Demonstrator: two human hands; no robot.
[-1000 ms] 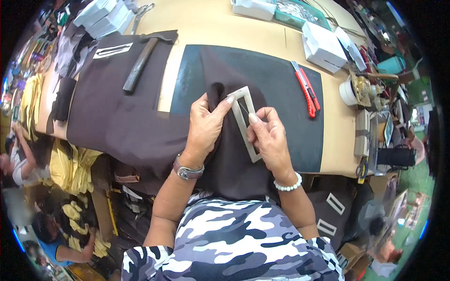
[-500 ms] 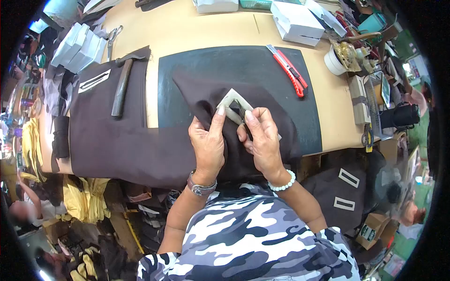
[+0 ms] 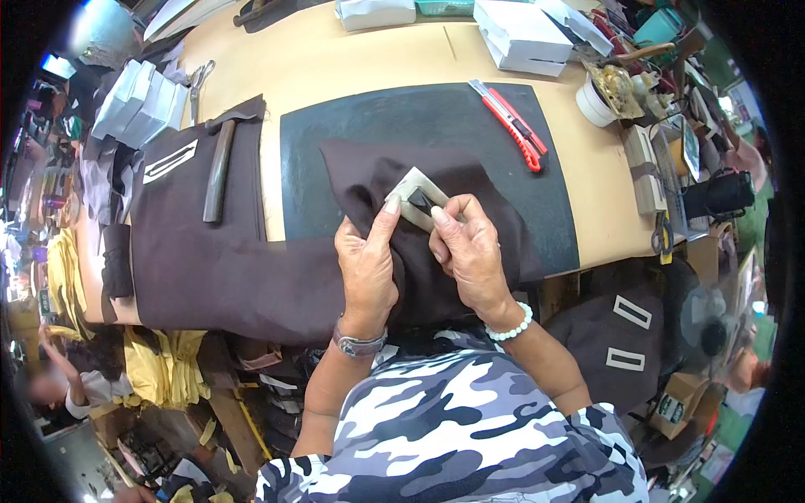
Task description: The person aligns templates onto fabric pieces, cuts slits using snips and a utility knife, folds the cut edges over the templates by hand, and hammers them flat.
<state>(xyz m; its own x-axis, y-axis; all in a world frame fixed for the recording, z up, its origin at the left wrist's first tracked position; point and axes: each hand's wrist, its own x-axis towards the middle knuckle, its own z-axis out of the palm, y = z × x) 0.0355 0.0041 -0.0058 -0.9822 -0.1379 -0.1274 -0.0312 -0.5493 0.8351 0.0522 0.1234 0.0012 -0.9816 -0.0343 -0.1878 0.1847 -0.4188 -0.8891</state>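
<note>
Dark brown cloth (image 3: 251,289) spreads across the table front, and its raised part is bunched between both hands. On that part sits a pale rectangular frame-shaped patch (image 3: 412,178) with a black flap (image 3: 418,199) showing in its opening. My left hand (image 3: 366,267) is closed on the cloth, its thumb pressed on the patch's left edge and its fingers underneath, mostly hidden. At the patch's right side my right hand (image 3: 471,256) pinches, its thumb tip against the flap and opening edge. Exactly which layers the right fingers hold is hidden.
A dark cutting mat (image 3: 335,117) lies beneath, with a red utility knife (image 3: 513,126) at its upper right. To the left are a hammer (image 3: 220,172), scissors (image 3: 198,88) and white boxes (image 3: 144,101). Another cloth piece (image 3: 579,327) with two pale frames hangs at lower right.
The right thumb has shifted slightly down and left, and the right fingers have tucked in closer under the patch. Less of the black flap shows. The whole view has tilted a little.
</note>
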